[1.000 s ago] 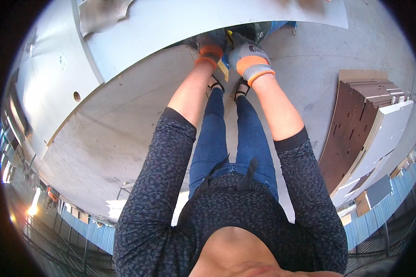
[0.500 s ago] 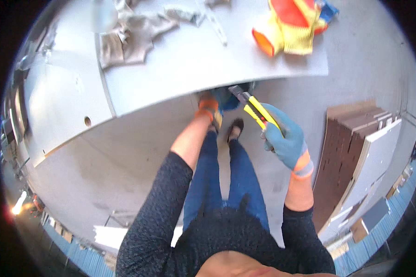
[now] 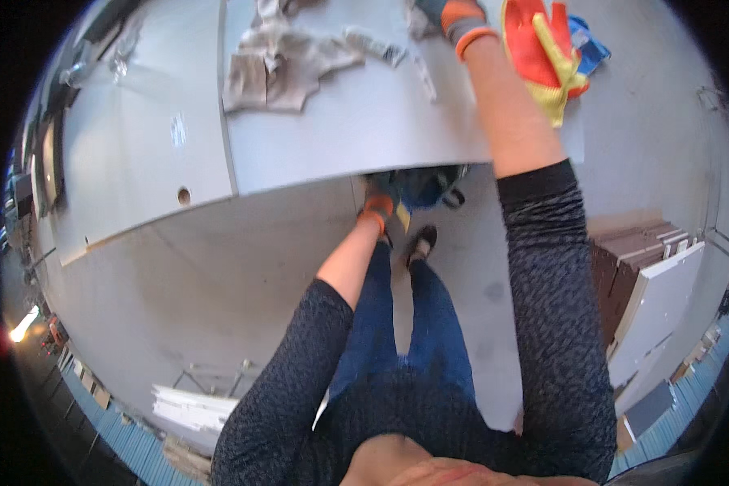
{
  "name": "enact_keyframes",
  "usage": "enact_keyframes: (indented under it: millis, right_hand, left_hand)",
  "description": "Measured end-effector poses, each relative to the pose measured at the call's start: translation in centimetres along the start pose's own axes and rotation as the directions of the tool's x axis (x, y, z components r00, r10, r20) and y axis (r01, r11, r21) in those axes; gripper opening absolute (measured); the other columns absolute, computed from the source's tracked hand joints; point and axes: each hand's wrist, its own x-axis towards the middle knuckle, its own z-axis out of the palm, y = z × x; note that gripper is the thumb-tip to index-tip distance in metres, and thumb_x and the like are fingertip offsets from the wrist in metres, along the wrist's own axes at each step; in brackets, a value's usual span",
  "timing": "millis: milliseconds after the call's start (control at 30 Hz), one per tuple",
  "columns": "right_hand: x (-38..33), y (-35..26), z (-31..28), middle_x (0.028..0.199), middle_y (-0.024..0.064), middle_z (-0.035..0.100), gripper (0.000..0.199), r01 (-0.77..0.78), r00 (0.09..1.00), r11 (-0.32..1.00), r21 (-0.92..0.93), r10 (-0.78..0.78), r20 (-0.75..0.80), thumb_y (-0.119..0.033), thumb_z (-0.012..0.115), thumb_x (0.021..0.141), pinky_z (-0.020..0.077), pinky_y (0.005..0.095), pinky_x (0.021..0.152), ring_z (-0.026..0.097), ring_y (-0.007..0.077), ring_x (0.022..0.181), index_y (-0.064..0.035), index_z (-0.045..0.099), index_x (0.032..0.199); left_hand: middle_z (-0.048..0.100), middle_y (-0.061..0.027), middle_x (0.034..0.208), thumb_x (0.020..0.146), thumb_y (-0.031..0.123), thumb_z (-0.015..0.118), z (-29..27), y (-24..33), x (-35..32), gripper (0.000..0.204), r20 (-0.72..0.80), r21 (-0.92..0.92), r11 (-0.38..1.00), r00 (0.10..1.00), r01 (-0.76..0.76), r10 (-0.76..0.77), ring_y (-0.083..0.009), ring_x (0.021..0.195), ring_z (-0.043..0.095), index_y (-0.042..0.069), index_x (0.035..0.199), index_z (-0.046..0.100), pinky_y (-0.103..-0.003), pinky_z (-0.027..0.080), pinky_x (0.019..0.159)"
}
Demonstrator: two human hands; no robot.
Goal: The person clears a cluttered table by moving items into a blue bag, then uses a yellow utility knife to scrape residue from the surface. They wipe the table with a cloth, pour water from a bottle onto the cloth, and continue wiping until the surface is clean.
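My left hand (image 3: 379, 199), in a blue-grey glove with an orange cuff, reaches under the front edge of the white table (image 3: 324, 146). It is at a dark blue bag (image 3: 421, 188) below that edge; its fingers are hidden and blurred. My right hand (image 3: 455, 18), gloved alike, stretches out over the table's far part. It is beside a small grey crumpled thing (image 3: 419, 23); its fingers run to the picture's top and do not show clearly. The yellow utility knife is not visible now. A red and yellow work glove (image 3: 535, 61) lies to the right of that hand.
Beige rags (image 3: 279, 69) and a narrow pale strip (image 3: 425, 79) lie on the table. A blue packet (image 3: 589, 42) is by the red and yellow glove. Brown and white panels (image 3: 652, 287) stand stacked at the right; white boards (image 3: 193, 407) lie at the lower left.
My right hand has moved forward and up over the table from in front of its edge; the utility knife it held has gone from sight. My left hand stays under the edge.
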Motion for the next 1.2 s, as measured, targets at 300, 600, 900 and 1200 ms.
enact_keyframes:
  millis: [300,600,900,1200]
  right_hand:
    - [-29.9,-9.3,-8.9,0.098,0.0184,0.073,0.029,-0.063,0.846,0.940,0.334,-0.127,0.518,0.002,0.060,0.079,0.0583,0.0450,0.082,0.071,0.0375,0.091,-0.0045,0.071,0.105]
    - [-36.7,2.6,1.0,0.144,0.0188,0.061,0.050,0.161,0.383,0.869,-0.467,0.381,0.841,-0.035,0.057,0.098,0.0445,0.0480,0.113,0.058,0.0390,0.133,-0.0117,0.060,0.142]
    - [-41.0,8.1,3.3,0.168,0.0114,0.035,0.058,0.441,0.180,0.770,-0.461,0.427,0.886,-0.042,0.043,0.106,0.0274,0.0499,0.125,0.034,0.0324,0.154,-0.0141,0.047,0.157]
    - [-40.2,10.9,1.7,0.151,0.0153,0.057,0.050,0.402,0.191,0.806,-0.435,0.391,0.900,-0.039,0.052,0.101,0.0426,0.0479,0.116,0.055,0.0354,0.138,-0.0140,0.063,0.142]
  left_hand:
    - [0.071,-0.0215,0.125,0.100,0.045,0.060,-6.8,2.3,-3.0,0.050,0.234,-0.054,0.989,0.964,0.138,-0.122,-0.0379,0.115,0.067,0.004,0.128,0.068,-0.043,0.051,0.097]
    - [0.069,-0.0241,0.126,0.103,0.044,0.054,-5.3,5.0,-3.1,0.050,-0.053,0.038,0.999,0.998,0.038,-0.036,-0.0460,0.117,0.064,0.004,0.131,0.065,-0.049,0.052,0.096]
    - [0.024,-0.0110,0.172,0.106,0.035,0.044,-3.0,0.8,-2.9,0.063,0.342,0.204,0.972,0.922,0.114,-0.180,-0.0333,0.157,0.025,0.015,0.164,0.031,-0.046,0.020,0.128]
    - [0.052,-0.0152,0.155,0.102,0.045,0.056,-11.0,7.0,-2.9,0.054,0.435,-0.170,0.884,0.838,0.435,-0.329,-0.0363,0.139,0.051,0.008,0.142,0.060,-0.046,0.046,0.109]
